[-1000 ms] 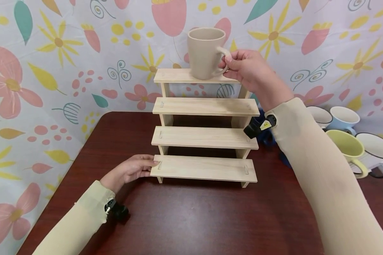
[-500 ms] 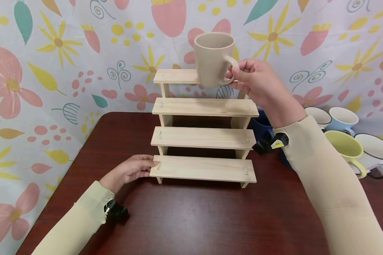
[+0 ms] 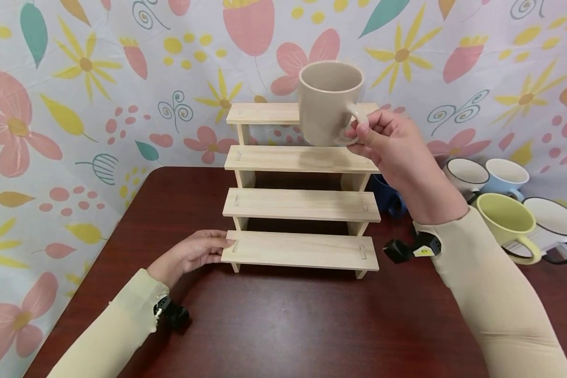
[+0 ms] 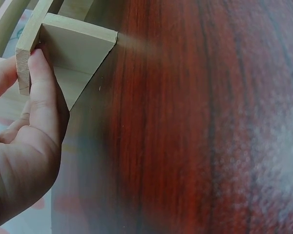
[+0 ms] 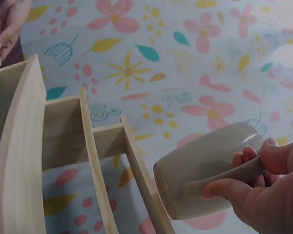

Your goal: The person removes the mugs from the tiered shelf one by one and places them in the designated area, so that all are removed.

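A beige mug (image 3: 323, 113) hangs in the air in front of the top steps of a pale wooden tiered shelf (image 3: 300, 205). My right hand (image 3: 399, 152) pinches its handle between thumb and fingers; in the right wrist view the mug (image 5: 205, 165) is seen side-on, apart from the hand's palm. My left hand (image 3: 191, 254) grips the left end of the lowest step. The left wrist view shows that hand (image 4: 31, 131) with the step's board (image 4: 23, 68) between thumb and fingers.
At the right stand several mugs: a yellow-green one (image 3: 505, 220), a white one with a dark rim (image 3: 555, 223), a light blue one (image 3: 507, 173) and a dark blue one (image 3: 387, 194) partly behind the shelf. A flowered cloth (image 3: 123, 105) hangs behind the dark table (image 3: 283, 320).
My right hand has brought the beige mug from the top step toward me, down and to the right. My left hand has kept its grip on the lowest step.
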Demonstrator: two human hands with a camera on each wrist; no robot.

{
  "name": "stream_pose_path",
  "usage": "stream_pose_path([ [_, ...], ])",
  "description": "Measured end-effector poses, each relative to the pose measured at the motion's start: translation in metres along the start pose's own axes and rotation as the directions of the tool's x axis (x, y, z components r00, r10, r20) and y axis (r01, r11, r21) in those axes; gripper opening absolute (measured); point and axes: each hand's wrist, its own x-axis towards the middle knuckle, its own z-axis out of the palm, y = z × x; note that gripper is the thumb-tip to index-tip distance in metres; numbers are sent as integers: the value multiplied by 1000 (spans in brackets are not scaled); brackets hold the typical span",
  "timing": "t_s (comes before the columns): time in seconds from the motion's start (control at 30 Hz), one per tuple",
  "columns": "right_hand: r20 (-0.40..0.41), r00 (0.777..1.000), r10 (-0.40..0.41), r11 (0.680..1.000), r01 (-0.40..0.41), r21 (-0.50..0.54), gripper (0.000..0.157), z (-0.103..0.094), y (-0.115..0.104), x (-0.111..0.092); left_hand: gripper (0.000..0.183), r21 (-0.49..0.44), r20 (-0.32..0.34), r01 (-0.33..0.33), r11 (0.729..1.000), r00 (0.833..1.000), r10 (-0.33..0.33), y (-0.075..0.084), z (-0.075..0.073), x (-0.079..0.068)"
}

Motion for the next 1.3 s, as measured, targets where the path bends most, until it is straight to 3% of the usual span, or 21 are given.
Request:
stream_pose_path([
  [0.2, -11, 1000, -20, 999, 20, -27, 21, -1, 3, -16, 43, 8, -3, -2, 1000, 1000, 2, 1, 0, -1],
  [0.43, -10, 999, -50, 998, 50, 22, 9, -4, 9, -35, 45, 4, -3, 4, 1000, 1000, -4, 1, -1, -2],
  [0.93, -1, 993, -114, 986, 114, 121, 15, -27, 19, -85, 46, 7, 16, -10, 1000, 1000, 10, -2, -3, 0],
  [1.17, 57, 982, -180, 964, 164, 210, 23, -48, 29, -107, 48, 22, 12, 2, 1000, 1000, -2, -2, -3, 1],
  [1.3, 50, 976, -211, 937, 188, 295, 27, -60, 35, -123, 50, 35, 16, 5, 999, 1000, -6, 1, -2, 1],
])
